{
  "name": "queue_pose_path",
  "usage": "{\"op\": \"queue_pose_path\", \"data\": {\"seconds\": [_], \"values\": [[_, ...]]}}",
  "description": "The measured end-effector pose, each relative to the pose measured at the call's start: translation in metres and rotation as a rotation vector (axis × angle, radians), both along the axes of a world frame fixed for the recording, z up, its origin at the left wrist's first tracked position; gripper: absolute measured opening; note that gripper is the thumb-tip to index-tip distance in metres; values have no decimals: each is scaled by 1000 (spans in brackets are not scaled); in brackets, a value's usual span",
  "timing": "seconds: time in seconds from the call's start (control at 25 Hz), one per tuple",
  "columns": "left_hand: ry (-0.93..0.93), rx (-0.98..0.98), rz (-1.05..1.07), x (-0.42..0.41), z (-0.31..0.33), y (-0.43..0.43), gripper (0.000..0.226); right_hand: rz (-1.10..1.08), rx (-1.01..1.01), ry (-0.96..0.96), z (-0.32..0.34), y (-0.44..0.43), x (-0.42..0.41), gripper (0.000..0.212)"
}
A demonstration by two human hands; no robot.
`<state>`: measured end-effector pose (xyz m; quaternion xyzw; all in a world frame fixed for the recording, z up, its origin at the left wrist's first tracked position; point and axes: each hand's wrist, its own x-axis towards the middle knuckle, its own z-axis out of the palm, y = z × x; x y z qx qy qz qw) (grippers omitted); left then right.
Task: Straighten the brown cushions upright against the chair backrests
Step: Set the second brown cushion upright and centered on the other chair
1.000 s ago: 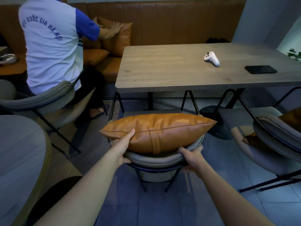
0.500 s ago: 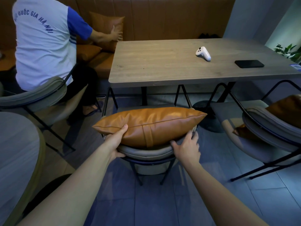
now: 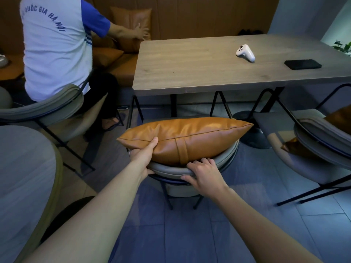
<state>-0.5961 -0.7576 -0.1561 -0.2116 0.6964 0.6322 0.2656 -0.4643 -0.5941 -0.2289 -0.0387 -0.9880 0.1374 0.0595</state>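
Nearest, right hand (image 3: pixel 204 173) clamped over the grey chair backrest (image 3: pixel 171 168), fingers (image 3: pixel 199 161) curled onto its top rim, touching the cushion's lower edge. Left hand (image 3: pixel 143 153) closed on the brown cushion (image 3: pixel 187 136) near its left corner, thumb along the seam. Cushion perched on top of the backrest, long axis running left to right, right tip slightly higher. Beyond, wooden counter (image 3: pixel 199 69) carrying a white controller (image 3: pixel 245 52) and dark phone (image 3: pixel 302 64). Farthest left, another person (image 3: pixel 55 46) pressing a cushion against the bench.

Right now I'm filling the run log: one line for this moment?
left hand: grips brown cushion end | right hand: on chair backrest | cushion: atop backrest
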Motion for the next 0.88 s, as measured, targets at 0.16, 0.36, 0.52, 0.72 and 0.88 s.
{"op": "queue_pose_path", "data": {"seconds": [0.16, 0.36, 0.52, 0.72, 0.88], "values": [[0, 3, 3, -5, 1, -1, 100, 25, -14, 51, -4, 3, -2, 58], [23, 12, 19, -5, -1, -10, 99, 73, -20, 82, -5, -5, -5, 59], [56, 26, 43, 0, -5, -10, 100, 80, -41, 72, -5, -3, -4, 56], [108, 1, 132, 11, -11, -3, 100, 54, -50, -1, 4, -2, -6, 45], [126, -20, 131, 16, -12, -1, 98, 44, -82, -70, 9, -2, -9, 40]]}}
